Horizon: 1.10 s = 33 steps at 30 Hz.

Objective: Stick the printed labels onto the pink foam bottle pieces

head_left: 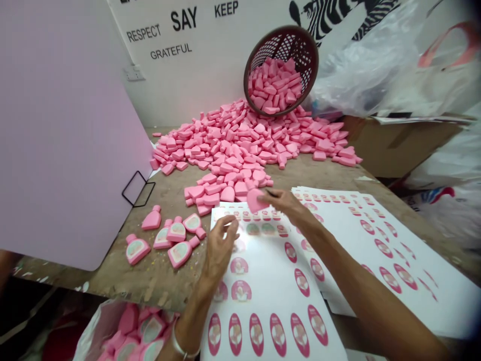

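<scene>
A pink bottle-shaped piece (pixel 256 201) held mid-frame above the sticker sheet (pixel 268 281).
The right hand (pixel 280 201) grips the piece at its side, near the top edge of the sheet, just right of the frame's centre; the left hand (pixel 224 238), near the centre, hovers by the sheet's left edge with fingers loosely curled, and whether they pinch anything I cannot tell. Round and oval labels dot the sheet, and more label sheets (pixel 338 235) lie to the right. Plain pink pieces (pixel 225 145) heap across the upper middle of the tabletop (pixel 165 283), below a tilted brown basket (pixel 314 62). At centre left lie several labelled pieces (pixel 180 253); a white bag (pixel 89 333) of pink pieces sits at lower left.
</scene>
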Available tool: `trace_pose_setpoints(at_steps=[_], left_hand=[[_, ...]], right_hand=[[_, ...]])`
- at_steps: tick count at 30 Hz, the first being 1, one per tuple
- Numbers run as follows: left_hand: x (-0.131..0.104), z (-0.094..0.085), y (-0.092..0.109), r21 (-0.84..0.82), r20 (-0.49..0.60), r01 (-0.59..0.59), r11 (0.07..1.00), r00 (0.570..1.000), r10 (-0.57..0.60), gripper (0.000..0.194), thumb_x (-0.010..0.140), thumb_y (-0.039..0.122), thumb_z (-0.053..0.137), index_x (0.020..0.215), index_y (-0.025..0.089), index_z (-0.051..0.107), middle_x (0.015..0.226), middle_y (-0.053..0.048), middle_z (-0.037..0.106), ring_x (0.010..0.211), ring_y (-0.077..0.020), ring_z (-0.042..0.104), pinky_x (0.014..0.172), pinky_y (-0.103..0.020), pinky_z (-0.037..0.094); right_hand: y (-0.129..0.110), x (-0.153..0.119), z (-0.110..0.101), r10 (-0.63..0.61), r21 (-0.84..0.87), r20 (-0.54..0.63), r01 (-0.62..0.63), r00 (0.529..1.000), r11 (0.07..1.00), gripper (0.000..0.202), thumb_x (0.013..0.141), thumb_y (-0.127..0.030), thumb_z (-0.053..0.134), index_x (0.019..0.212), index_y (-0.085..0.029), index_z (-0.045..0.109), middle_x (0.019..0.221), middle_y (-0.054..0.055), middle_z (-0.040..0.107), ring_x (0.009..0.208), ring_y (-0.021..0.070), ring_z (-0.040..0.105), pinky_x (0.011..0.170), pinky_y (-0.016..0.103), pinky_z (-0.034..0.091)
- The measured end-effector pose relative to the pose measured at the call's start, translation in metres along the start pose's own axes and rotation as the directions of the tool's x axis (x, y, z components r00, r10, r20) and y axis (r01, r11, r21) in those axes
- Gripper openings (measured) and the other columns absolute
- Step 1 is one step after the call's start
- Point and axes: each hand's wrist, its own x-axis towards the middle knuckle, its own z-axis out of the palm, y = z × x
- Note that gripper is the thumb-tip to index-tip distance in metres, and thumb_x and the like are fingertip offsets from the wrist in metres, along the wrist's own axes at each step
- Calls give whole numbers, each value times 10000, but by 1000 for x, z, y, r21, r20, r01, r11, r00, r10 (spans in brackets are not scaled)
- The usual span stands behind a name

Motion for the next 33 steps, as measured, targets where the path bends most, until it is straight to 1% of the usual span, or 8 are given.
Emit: trace_pose_setpoints(at_steps=[3,5,7,9,12,17,30,33], left_hand=[[1,24,-4,-166,96,81,983,993,-66,393,831,508,581,1025,168,611,985,-73,666,840,-166,640,725,-252,516],[-1,33,-9,-211,115,102,972,990,-79,393,821,521,590,976,161,613,936,-72,675,769,-156,650,694,-254,520],[-2,39,-12,-230,140,150,962,983,-119,407,803,529,606,948,149,610,882,-74,670,691,-156,656,642,-263,528],[0,44,-14,-205,166,206,957,971,-173,412,773,520,639,910,133,609,795,-59,639,627,-152,641,591,-267,532],[5,55,-15,-175,183,235,956,962,-203,405,729,483,690,898,128,591,737,-24,569,601,-140,600,560,-282,551],[14,65,-21,-150,198,198,969,966,-167,344,747,456,679,860,154,558,742,-10,541,619,-135,598,544,-249,533],[16,64,-26,-192,210,203,960,964,-161,354,759,477,665,891,160,579,813,-26,577,644,-145,637,565,-236,524],[17,63,-25,-235,205,214,948,964,-167,379,744,483,683,911,159,577,818,-19,555,643,-133,611,572,-251,549]], right_hand=[[-5,-52,9,-36,81,325,10,945,997,391,762,-549,602,793,-164,661,695,-5,594,611,117,493,555,244,365],[7,-69,8,-66,-14,232,71,971,997,378,829,-539,528,842,-180,646,781,17,630,685,144,538,602,259,388],[29,-72,1,-99,-240,-5,95,995,966,346,888,-496,448,883,-195,619,821,34,648,721,167,562,625,277,389],[51,-68,-6,-190,-482,-142,100,972,871,283,915,-420,412,869,-207,592,793,36,652,720,181,566,645,295,378],[71,-63,-9,-305,-654,-110,162,946,739,195,894,-343,463,806,-209,575,755,38,652,737,201,552,708,327,359],[73,-65,-2,-390,-701,-93,218,916,679,172,885,-293,479,787,-199,583,810,67,669,801,222,535,758,354,316],[73,-62,0,-459,-692,-91,275,884,668,192,811,-384,590,750,-202,573,744,63,650,758,214,553,796,360,374],[67,-66,-1,-457,-601,-180,270,871,752,211,786,-404,616,738,-204,567,719,51,629,725,201,542,750,345,399]])
